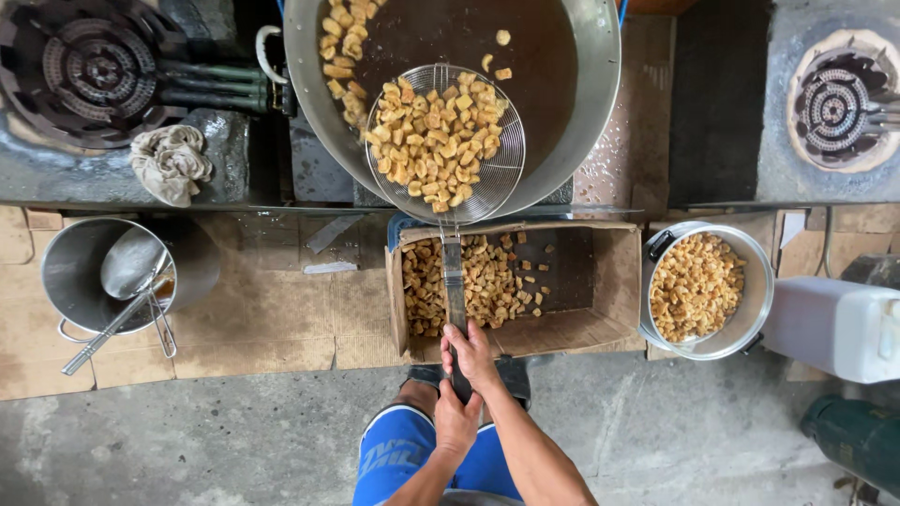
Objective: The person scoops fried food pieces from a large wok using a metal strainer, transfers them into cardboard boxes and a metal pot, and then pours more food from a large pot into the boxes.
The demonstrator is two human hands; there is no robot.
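Head camera looked straight down, and nearest to it were blue shorts (398, 459) and two forearms. Left hand (457, 422) gripped the end of a long dark handle, with its fingers wrapped tight around it. Right hand (472, 358) held the same handle just ahead of the left one, fingers also curled closed on it. This handle belonged to a wire skimmer (444, 142), whose round basket was full of golden fried pieces (433, 141) and hung over a large metal wok (562, 84) farther away, inside its rim. Between the hands and the wok stood a cardboard box (600, 281) on the floor, partly filled with the same pieces. To the right stood a metal pot (757, 281) holding more pieces, and to the left a steel bucket (70, 272) with a ladle (131, 267). Far left, a rag (171, 161) lay beside a gas burner (94, 67).
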